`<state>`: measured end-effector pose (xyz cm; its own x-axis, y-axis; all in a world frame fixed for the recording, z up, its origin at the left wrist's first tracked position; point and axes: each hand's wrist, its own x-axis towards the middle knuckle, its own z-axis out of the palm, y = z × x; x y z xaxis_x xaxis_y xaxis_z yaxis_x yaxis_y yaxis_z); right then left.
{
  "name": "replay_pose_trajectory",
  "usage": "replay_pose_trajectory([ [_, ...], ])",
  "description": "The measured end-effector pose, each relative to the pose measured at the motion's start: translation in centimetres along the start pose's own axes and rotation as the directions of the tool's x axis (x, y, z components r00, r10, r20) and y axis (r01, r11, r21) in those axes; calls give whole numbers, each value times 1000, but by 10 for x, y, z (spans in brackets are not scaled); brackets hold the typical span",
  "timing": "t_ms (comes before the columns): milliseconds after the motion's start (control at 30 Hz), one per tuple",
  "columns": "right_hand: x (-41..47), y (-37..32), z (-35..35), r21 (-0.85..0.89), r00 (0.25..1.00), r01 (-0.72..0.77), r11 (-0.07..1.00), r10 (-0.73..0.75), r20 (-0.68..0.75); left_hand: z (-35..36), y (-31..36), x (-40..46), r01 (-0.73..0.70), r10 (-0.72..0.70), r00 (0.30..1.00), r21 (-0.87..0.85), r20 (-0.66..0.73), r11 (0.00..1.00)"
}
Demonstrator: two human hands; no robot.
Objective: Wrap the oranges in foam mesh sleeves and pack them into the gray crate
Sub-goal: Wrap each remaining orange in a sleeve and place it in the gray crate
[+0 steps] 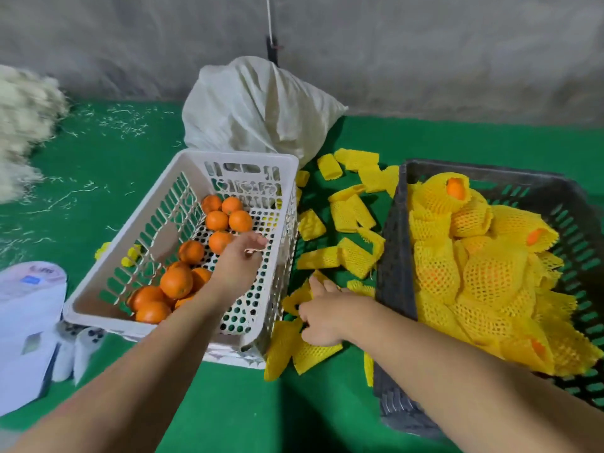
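Note:
A white crate on the left holds several bare oranges. My left hand reaches into it above the perforated floor, fingers relaxed and empty, just right of one orange. Yellow foam mesh sleeves lie scattered on the green floor between the crates. My right hand rests among the nearest ones and pinches a flat sleeve. The gray crate on the right is filled with several sleeve-wrapped oranges.
A white sack leans against the wall behind the white crate. White packages sit at the lower left, and a pale fibrous heap lies at far left. Green matting covers the floor.

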<state>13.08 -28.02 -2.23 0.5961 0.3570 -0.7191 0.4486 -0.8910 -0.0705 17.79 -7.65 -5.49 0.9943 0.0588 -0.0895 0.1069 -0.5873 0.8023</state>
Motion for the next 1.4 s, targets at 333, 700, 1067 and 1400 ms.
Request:
replay_pose_trajectory([
  [333,41,-2,22,-52,981,123,991,-114,156,20,-29,-10,-256,-575,567,789,590,558],
  [700,57,12,9,417,965,146,897,-36,-261,-56,-98,23,131,-534,845,954,36,271],
  [1067,26,21,-15,641,661,416,645,269,-701,-42,-24,7,256,-259,965,-74,-37,964],
  [1400,-4,27,-5,786,689,614,-67,532,-493,44,55,-55,-66,90,996,-645,4,762],
])
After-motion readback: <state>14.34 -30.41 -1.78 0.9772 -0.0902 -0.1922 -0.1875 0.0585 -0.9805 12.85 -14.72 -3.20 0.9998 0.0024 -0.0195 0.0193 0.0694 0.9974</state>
